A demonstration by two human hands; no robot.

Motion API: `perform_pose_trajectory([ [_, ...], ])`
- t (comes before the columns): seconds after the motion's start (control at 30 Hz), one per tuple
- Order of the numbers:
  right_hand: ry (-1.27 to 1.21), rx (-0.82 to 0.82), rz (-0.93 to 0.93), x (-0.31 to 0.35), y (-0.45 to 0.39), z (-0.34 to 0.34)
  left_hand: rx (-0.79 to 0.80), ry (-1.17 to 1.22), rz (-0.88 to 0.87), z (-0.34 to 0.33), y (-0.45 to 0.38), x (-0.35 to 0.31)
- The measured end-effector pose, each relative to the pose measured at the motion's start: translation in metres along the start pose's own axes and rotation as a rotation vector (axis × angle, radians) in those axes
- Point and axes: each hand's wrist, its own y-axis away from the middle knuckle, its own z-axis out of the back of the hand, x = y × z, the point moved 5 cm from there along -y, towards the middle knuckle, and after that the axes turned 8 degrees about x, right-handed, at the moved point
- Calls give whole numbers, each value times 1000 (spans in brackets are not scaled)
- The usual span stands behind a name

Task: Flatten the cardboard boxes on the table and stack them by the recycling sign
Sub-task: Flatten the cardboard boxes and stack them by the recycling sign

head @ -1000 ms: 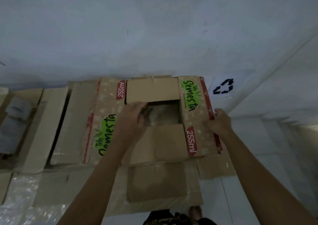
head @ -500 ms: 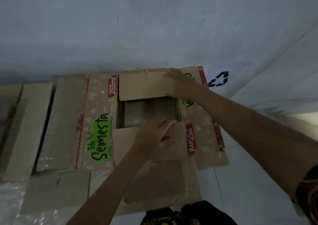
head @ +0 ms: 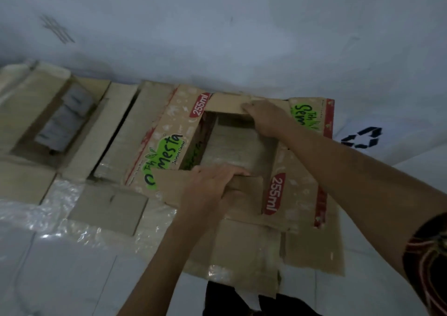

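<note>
Now the left hand (head: 212, 182) clamps the box's (head: 169, 131) six-o'clock flap (head: 244, 190); the right hand (head: 268, 117) clamps the twelve-o'clock flap (head: 227, 104).

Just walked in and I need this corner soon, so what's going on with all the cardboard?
A person is working on a printed tea box lying on other cardboard by the wall. Their left hand grips the near plain flap and their right hand holds the far flap, with the middle open between them. More flattened cardboard lies to the left, and the recycling sign is just to the right of the box.
</note>
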Motion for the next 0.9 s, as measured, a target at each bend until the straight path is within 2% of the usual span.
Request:
perform_pose_trajectory([
  [0.2,16,-154,124,-19,27,36,-89,-81,126,15,24,-15],
  [0.37,22,-123,90,-40,55,55,-191,-152,206,44,52,-10],
  [0.5,-15,-69,128,-42,71,56,-268,-114,310,70,72,1],
  [0.6,-32,-40,149,-39,79,60,-276,-148,378,84,71,19],
  [0.7,-31,-53,142,-40,85,68,-297,-194,408,98,63,38],
  [0.8,11,-134,90,-48,87,79,-338,-240,434,109,50,49],
  [0.9,-92,-170,34,-59,95,94,-334,-285,505,111,34,64],
])
